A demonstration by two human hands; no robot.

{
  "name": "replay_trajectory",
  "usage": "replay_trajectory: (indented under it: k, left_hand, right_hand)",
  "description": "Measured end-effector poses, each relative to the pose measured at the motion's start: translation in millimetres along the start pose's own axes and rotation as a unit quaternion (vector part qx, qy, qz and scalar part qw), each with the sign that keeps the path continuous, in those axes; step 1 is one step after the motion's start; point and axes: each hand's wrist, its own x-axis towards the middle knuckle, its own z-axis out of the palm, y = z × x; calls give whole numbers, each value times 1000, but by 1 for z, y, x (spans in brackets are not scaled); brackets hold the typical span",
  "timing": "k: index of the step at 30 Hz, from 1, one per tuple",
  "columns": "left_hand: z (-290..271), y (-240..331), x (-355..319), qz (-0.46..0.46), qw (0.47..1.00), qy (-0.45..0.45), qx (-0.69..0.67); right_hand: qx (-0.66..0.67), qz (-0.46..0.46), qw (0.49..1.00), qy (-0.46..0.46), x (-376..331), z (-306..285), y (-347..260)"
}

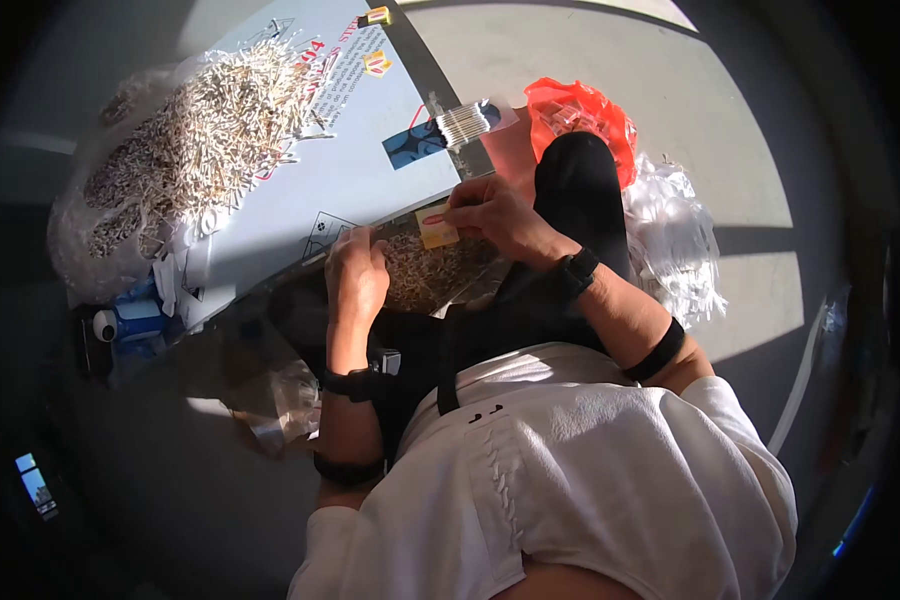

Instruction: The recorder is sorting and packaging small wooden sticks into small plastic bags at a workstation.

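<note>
Two hands: both bare, in view above the lap at the near edge of the board; each forearm carries dark bands.
Right hand [500, 217]: closed; thumb and fingers pinch the small yellow-and-white card [435, 228] at its right side.
Card position: between the two hands, in front of the tan pile [417, 275], printed face toward the camera.
Left hand [358, 272]: fingers curled, thumb side toward the card and apart from it; whether it grips anything cannot be told.
Tan pile: directly below the card and between the hands; single pieces are too small to identify.
Work surface: pale printed board [270, 205], ahead and to the left, corner pointing toward the right hand.
Bulk stock: large heap of cotton swabs [210, 115] on the left part of the board, partly inside a clear plastic bag [73, 235].
Swab row: swabs laid side by side [465, 124] at the right edge of the board, beside a blue printed sheet [413, 147].
Loose yellow pieces: one [377, 63] on the board, another [376, 17] at its far edge.
Right side: red plastic bag [545, 95] beyond the knee; clear plastic bags [675, 235] nearer the person.
Left side: blue-and-white container [138, 320] beside the near left corner.
</note>
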Motion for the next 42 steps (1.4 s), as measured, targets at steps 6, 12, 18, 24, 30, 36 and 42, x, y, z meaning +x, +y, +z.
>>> replay_trajectory:
  k: [6, 12, 18, 24, 30, 36, 42]
  left_hand:
    - [3, 36, -23, 69, 942, -129, -302]
    - [-6, -23, 19, -26, 986, 166, -4]
    - [33, -39, 50, -53, 976, 172, -119]
    - [6, -44, 115, -74, 982, 169, 33]
    - [16, -32, 184, -148, 978, 148, -6]
    - [32, -40, 208, -146, 960, 215, 108]
    - [26, -56, 216, -99, 948, 213, 215]
  right_hand:
    - [-71, -3, 997, 15, -6, 13, 7]
    - [66, -16, 996, 53, 9, 12, 11]
    - [177, -35, 980, 81, 31, 10, 31]
    - [59, -137, 913, 379, 58, -47, 55]
    - [-162, -95, 866, 463, 119, -127, 50]
    - [-90, -16, 950, 297, 144, -142, 62]
    - [15, -43, 965, 256, 146, -132, 60]
